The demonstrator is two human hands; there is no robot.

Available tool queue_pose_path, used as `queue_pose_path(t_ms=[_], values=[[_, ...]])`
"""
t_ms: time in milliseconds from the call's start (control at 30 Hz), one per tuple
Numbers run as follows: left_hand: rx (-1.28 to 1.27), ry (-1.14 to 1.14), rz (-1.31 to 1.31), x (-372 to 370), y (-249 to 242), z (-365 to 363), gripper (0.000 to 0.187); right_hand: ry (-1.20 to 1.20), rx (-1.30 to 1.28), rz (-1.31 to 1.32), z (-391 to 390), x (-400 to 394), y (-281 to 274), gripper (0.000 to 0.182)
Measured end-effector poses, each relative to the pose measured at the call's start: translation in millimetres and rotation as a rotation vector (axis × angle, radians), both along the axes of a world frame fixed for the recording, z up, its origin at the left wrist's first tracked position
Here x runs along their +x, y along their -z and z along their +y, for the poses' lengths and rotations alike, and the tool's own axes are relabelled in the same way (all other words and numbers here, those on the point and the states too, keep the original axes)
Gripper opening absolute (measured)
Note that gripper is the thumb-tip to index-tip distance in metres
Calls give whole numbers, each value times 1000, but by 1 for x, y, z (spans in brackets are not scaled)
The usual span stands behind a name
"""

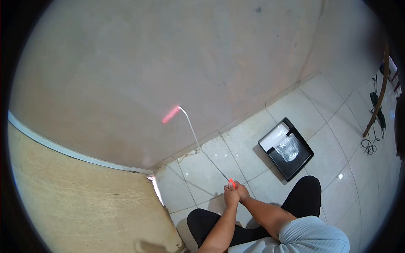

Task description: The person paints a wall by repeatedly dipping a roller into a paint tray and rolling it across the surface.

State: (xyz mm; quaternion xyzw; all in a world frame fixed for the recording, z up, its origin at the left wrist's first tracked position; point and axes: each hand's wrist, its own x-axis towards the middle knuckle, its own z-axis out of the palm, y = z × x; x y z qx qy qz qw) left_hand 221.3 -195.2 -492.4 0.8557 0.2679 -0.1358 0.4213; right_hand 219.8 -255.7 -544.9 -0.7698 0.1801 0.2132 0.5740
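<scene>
A paint roller with a pink sleeve [171, 114] lies against the grey wall [126, 76], at the end of a long thin metal rod. Both hands are wrapped around its orange handle [232, 183], close together above the floor. My left hand [230, 195] is on the left side of the grip, and my right hand [241, 189] is right beside it, with a thin band at the wrist. To the right of my hands, a black paint tray [305, 159] holds whitish material.
White floor tiles [333, 147] with paint spots run along the wall. At left is a beige panel [84, 198] with a pale edge strip. Black cables and a dark tool [378, 110] lie at far right near a curved brown piece [381, 97]. My bent knees flank my arms.
</scene>
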Motion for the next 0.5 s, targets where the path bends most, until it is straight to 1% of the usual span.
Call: queue_pose_path(t_ms=[33, 67, 100, 167, 200, 233, 267, 300, 367, 400, 433, 467, 500], values=[[6, 41, 93, -10, 7, -4, 51, -61, -115, 128, -10, -15, 0, 53], [12, 77, 183, -19, 11, -7, 53, -66, -116, 140, -13, -26, 5, 53], [7, 67, 189, -26, 20, -9, 53, -41, -90, 167, -12, -38, 25, 54], [84, 115, 217, -40, 36, -7, 53, -19, -58, 198, -13, -50, 25, 54], [85, 116, 226, -46, 34, -7, 53, -44, -117, 238, -17, -58, 8, 54], [82, 135, 278, -54, 29, -6, 53, -65, -173, 285, -20, -64, -10, 54], [77, 159, 333, -58, 18, -10, 54, -57, -170, 304, -20, -70, -21, 54], [75, 170, 353, -62, 6, -12, 54, -53, -188, 353, -21, -80, -34, 55], [106, 212, 498, -65, -26, -12, 53, -47, -207, 422, -28, -98, -66, 57], [150, 328, 496, -65, -44, -12, 50, -21, -223, 457, -30, -105, -86, 57], [152, 341, 505, -63, -55, -12, 50, 7, -239, 488, -34, -108, -105, 58], [-117, 245, 563, -63, -65, -10, 49, 19, -234, 505, -38, -114, -124, 58], [-383, 146, 617, -64, -79, -8, 48, 3, -228, 448, -47, -116, -151, 59]])
